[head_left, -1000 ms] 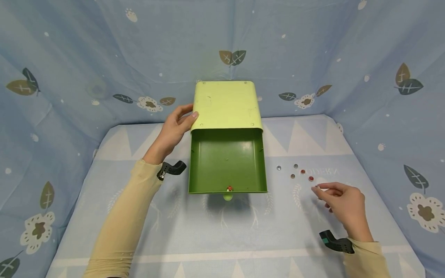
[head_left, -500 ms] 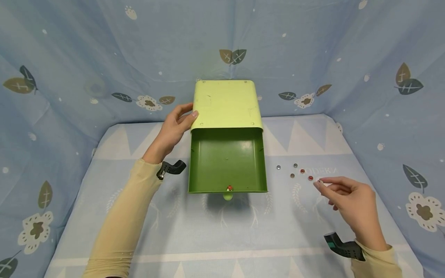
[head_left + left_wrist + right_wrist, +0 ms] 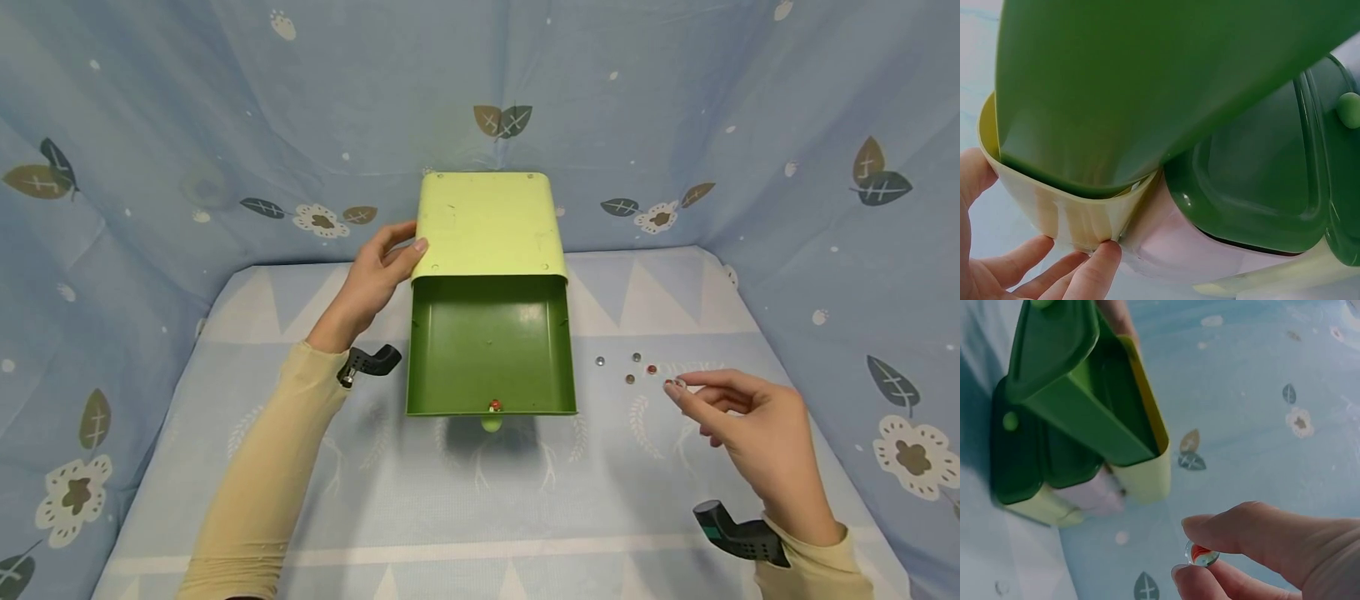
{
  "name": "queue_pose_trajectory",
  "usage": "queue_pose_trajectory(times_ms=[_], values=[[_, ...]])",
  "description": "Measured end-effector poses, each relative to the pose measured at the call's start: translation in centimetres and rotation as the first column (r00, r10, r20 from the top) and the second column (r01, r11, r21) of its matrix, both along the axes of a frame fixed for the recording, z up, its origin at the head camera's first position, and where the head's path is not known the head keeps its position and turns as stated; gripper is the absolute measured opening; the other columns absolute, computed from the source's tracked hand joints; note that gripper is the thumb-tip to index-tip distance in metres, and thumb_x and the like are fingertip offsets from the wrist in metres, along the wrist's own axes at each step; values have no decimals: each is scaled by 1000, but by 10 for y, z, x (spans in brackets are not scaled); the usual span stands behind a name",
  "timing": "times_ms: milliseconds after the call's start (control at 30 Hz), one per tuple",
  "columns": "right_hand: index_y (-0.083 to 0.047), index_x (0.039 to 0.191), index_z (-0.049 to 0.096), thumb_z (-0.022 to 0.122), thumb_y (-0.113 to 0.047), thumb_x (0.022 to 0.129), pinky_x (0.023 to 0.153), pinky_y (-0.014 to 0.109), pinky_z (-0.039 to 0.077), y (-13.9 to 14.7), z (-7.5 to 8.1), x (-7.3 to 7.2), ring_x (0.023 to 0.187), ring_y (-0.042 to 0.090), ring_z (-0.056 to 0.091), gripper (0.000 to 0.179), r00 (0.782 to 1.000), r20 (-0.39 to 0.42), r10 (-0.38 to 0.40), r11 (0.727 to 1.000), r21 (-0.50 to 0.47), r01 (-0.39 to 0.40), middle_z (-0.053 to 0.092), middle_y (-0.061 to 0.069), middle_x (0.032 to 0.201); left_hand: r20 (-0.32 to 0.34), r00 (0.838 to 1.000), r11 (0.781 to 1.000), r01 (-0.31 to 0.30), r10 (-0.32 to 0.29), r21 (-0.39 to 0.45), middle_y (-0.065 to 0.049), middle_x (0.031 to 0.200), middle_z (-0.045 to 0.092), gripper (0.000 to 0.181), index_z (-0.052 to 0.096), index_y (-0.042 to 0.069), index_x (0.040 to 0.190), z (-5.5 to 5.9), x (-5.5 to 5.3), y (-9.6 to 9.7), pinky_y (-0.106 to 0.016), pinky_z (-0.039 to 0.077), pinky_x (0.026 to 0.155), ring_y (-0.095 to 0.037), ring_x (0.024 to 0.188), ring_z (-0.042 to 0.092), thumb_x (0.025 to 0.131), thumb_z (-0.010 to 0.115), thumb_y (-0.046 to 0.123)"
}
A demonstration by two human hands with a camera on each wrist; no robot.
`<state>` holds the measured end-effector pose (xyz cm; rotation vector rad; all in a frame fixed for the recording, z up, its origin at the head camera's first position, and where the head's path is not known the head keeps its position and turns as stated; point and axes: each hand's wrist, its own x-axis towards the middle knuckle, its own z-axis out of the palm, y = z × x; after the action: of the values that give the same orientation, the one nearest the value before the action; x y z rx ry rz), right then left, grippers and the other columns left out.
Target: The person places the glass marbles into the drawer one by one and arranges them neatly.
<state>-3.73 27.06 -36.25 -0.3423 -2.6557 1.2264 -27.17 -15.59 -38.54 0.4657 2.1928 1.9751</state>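
Marble is pinched by the right hand, right of centre in my head view. I read the left hand as gripping the yellow housing, upper centre, above the extended drawer.

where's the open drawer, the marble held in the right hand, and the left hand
Open drawer (image 3: 489,358), head view: bare inside floor
Marble (image 3: 1201,553), right wrist view: its red-swirled middle
Left hand (image 3: 375,273), head view: middle of the hand
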Motion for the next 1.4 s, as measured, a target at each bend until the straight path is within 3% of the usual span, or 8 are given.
queue_pose_trajectory(times_ms=[833,1100,1400], values=[[-13,110,86,92,-33,94,55,27,60,-42,23,-29,64,22,69,26,987,-86,137,982,-121,-147,79,5,84,3,1000,1000,-1,1,18,-8,168,44,64,40,9,167,2,1,0,-47,46,121,-24,149,51,114,64,35],[-20,106,87,92,-30,94,47,29,51,-62,29,-45,60,23,62,17,968,-124,217,965,-123,-232,74,5,79,2,1000,1000,3,-3,18,-7,168,44,63,40,9,167,0,0,1,-47,46,121,-24,150,50,114,64,35],[-15,104,87,92,-27,94,49,31,54,-87,34,-69,57,25,60,16,945,-154,287,934,-175,-312,71,9,75,-4,1000,1000,2,-2,22,-9,168,44,63,40,8,166,0,0,0,-48,47,121,-25,150,51,114,63,34]])
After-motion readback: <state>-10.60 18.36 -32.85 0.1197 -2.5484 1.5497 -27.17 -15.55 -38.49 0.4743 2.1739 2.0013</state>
